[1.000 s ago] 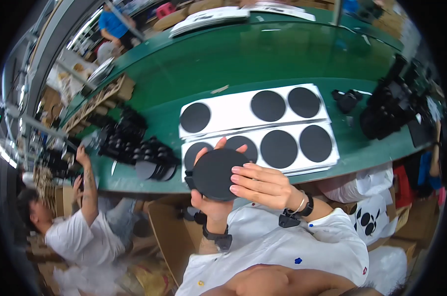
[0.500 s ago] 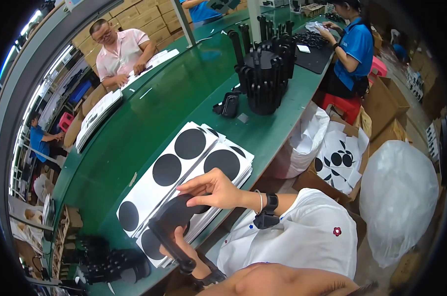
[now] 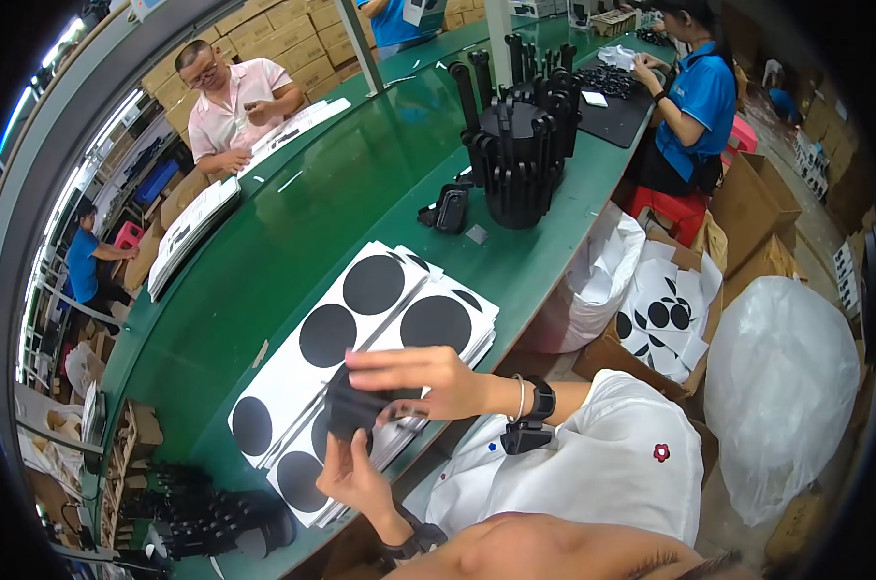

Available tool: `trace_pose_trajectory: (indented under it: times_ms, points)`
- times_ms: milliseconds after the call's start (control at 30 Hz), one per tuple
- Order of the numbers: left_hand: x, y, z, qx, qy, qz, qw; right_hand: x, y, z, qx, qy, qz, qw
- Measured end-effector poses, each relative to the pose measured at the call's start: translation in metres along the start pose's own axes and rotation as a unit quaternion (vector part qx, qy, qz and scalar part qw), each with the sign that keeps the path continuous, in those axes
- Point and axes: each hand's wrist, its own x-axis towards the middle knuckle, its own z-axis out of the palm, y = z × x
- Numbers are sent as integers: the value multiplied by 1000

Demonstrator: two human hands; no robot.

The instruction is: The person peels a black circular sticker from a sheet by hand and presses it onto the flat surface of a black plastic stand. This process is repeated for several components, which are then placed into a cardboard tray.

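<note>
Over the sticker sheets, I hold a black stand part with a round base, blurred by motion. My left hand pinches its lower edge between thumb and fingers. Fingers stretched straight, my right hand has the part's upper right side between fingers and thumb; the exact contact is smeared. Beneath lie two stacks of white sheets bearing large black round stickers, side by side on the green table.
Beyond the sheets stand an upright cluster of black stand parts and a small black device. More black parts lie lower left. A carton of used sheets and a clear plastic bag are at right. Co-workers work around the table.
The black part has turned in my hands; its arm no longer points down toward me. My right fingers have straightened, and my left hand shows more fully below the part.
</note>
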Motion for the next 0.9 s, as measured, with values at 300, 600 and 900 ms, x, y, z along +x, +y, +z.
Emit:
trace_pose_trajectory:
  times_ms: [300, 600, 900]
  points:
    - [26, 36, -19, 211, -7, 254, 944, 62, -7, -69, 82, 134, -5, 988]
    - [25, 21, -212, 393, 321, 237, 828, 210, 18, -334, -269, 165, -152, 937]
    - [35, -63, -352, 462, 48, 17, 885, 205, 62, -363, -295, 30, 35, 954]
